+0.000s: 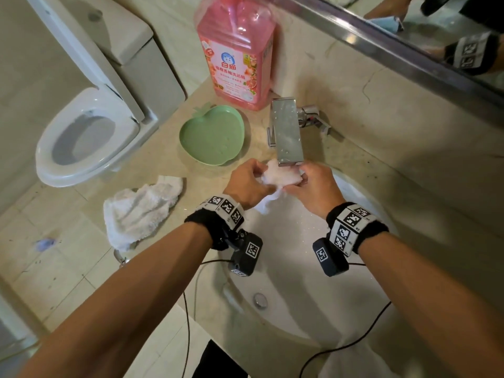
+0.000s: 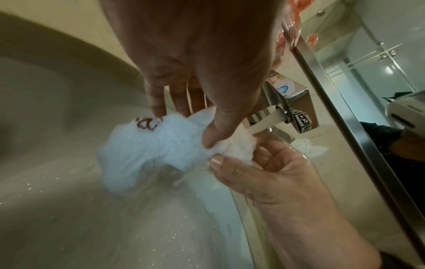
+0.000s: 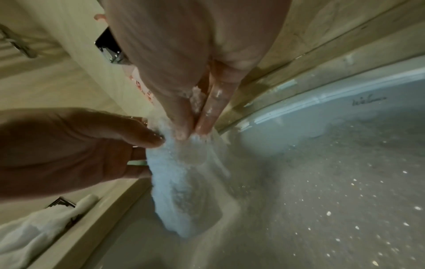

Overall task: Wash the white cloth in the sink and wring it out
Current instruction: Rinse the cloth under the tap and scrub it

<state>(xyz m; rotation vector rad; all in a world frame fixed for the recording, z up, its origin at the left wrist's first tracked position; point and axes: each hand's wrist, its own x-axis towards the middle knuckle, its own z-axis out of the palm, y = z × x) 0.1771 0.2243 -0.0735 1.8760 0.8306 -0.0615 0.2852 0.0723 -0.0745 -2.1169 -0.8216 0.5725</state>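
Note:
Both my hands hold a small white cloth under the chrome faucet spout, above the far rim of the white sink. My left hand pinches the cloth's left part between thumb and fingers. My right hand pinches its right end. In the left wrist view the white cloth shows red stitching, and water runs from the spout onto it. In the right wrist view the wet cloth hangs down into the basin from my pinching right fingers.
A second white cloth lies crumpled on the counter left of the sink. A green apple-shaped dish and a pink detergent bottle stand behind it. The faucet handle is by the wall. A toilet stands at the left.

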